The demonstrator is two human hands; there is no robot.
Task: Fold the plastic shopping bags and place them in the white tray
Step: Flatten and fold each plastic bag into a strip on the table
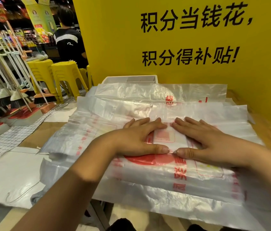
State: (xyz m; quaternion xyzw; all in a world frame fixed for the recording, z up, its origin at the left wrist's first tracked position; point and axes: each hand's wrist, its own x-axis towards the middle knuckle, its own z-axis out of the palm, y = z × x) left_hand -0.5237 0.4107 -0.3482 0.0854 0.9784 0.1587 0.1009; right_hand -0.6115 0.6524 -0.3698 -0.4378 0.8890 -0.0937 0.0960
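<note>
Stack of translucent white plastic shopping bags with red print [173, 180] covers the near part of the light wooden table [269, 135], its front edge overhanging toward the viewer. On top of this stack, both hands lie palm down with straight fingers, gripping nothing. The left hand [136, 139] presses flat on the plastic, fingers together and pointing right, thumb extended along the near side. The right hand [206, 139] mirrors it, fingers pointing left. The thumb tips meet at the centre, and the index fingertips stand just apart, so that the two hands frame a red-outlined square panel printed on the top bag [164, 135]. To the left of the table, flat white sheets [6, 172] lie lower down. Beyond the hands, further bags of the same material [164, 94] lie spread flat in overlapping layers, reaching the far end of the table. Behind them stands the rectangular white plastic tray [114, 80] with internal dividers; the far edge of the plastic covers its front, so what it holds cannot be determined. The tray sits against a tall yellow panel bearing black characters [181, 39]. At far left, stacked yellow plastic stools [64, 72] stand next to a row of leaning brooms [6, 90], and a person in a black shirt with a white band [68, 44] is beyond the stools.
</note>
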